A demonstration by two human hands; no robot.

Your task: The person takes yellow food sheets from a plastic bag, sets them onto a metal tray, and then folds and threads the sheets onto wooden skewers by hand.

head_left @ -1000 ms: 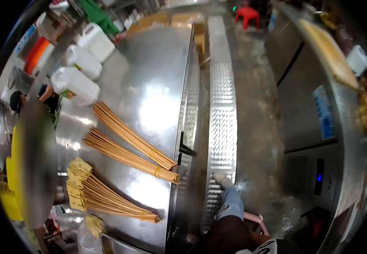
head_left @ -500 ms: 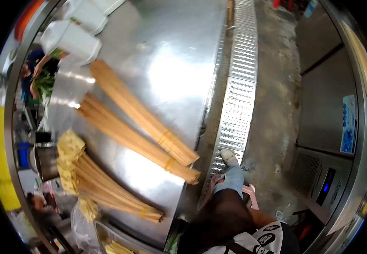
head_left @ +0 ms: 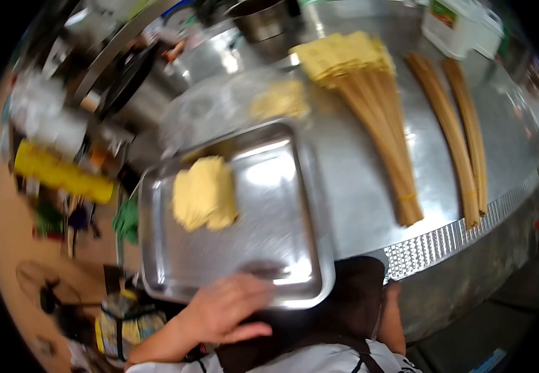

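Note:
My left hand (head_left: 235,308) is over the near rim of a metal tray (head_left: 272,248), with its thumb apart from its blurred fingers and nothing visible in it. Inside the tray, toward the back left, lies a stack of pale yellow folded sheets (head_left: 204,194). Part of a bare arm shows beside the dark apron at lower right, but my right hand cannot be made out. Right of the tray, a fan of sticks (head_left: 384,143) carries yellow pieces (head_left: 347,56) on its far ends.
Two bundles of bare sticks (head_left: 446,130) (head_left: 471,137) lie farther right on the metal table (head_left: 356,211). Behind the tray is a clear plastic bag (head_left: 213,102) with yellow pieces. White jugs (head_left: 450,28), a metal pot (head_left: 260,22) and a yellow roll (head_left: 64,171) stand around.
The view has swung left, bringing the whole tray and the yellow stack into sight. My left hand has come into view. The stick bundles now appear on the right.

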